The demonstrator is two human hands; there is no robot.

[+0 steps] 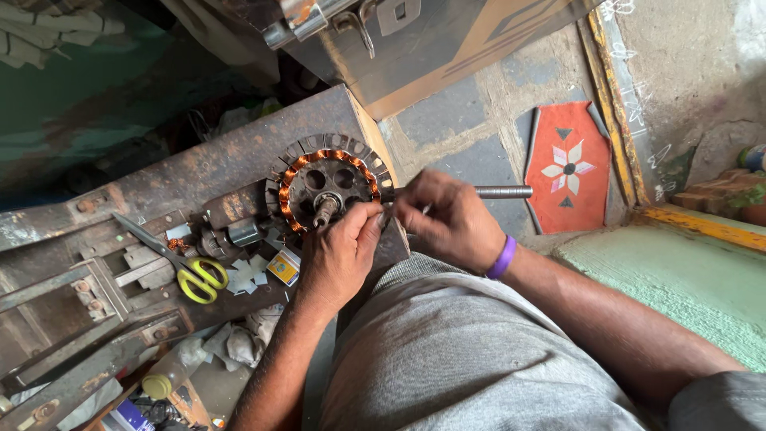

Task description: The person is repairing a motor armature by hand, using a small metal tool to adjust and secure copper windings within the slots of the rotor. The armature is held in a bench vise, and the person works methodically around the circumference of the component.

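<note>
Stator (327, 179) winding looks under way: left hand (339, 255) pinches at its rim, right hand (447, 219) grips a metal rod (503, 191); next likely needs steady seating.

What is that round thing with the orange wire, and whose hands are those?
The camera sits on a person's head and looks down, so you see that person's own arms and lap. The round thing is a slotted metal ring wound with shiny copper wire, with a metal shaft in its middle. It rests on a rusty metal bench. The left hand pinches at the ring's edge. The right hand, with a purple wristband, grips a slim metal tool pointing at the same spot. Yellow-handled scissors and small cut paper pieces lie nearby.
</note>
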